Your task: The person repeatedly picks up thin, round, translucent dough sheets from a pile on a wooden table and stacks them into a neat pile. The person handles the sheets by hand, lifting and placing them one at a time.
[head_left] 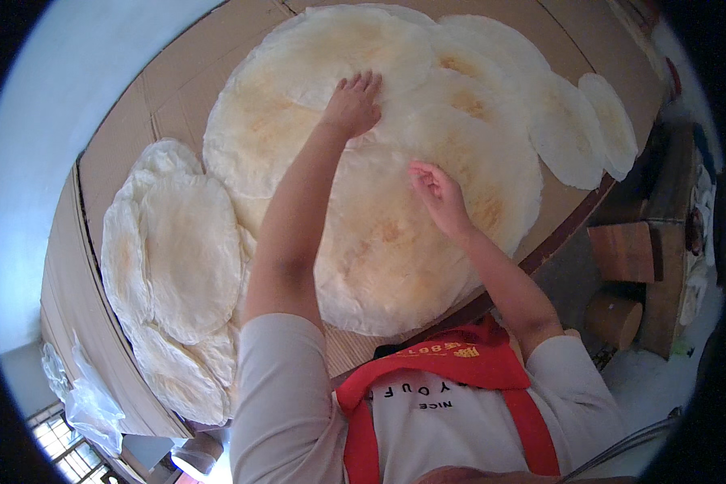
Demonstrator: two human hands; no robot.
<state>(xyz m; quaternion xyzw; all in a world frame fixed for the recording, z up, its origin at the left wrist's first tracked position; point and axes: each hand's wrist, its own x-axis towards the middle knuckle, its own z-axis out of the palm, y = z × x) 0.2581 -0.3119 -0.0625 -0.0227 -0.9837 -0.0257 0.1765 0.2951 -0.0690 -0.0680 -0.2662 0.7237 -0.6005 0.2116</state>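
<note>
Large, thin round flatbreads with browned spots overlap across a cardboard-covered table. My left hand (355, 106) lies palm down, fingers spread, on the big far flatbread (266, 121) near its lower right part. My right hand (438, 196) is over the large near flatbread (393, 254), its fingers loosely curled with nothing visible in them. Whether it touches the bread I cannot tell. More large flatbreads (490, 115) overlap to the right of my left hand. My left forearm covers part of the breads beneath it.
Smaller flatbreads (190, 260) are piled at the left. Two narrower-looking ones (572, 133) lie by the right edge. Cardboard (175, 91) covers the table up to its dark edge (565, 227). A clear plastic bag (91, 405) hangs at lower left; wooden furniture (665, 266) stands at right.
</note>
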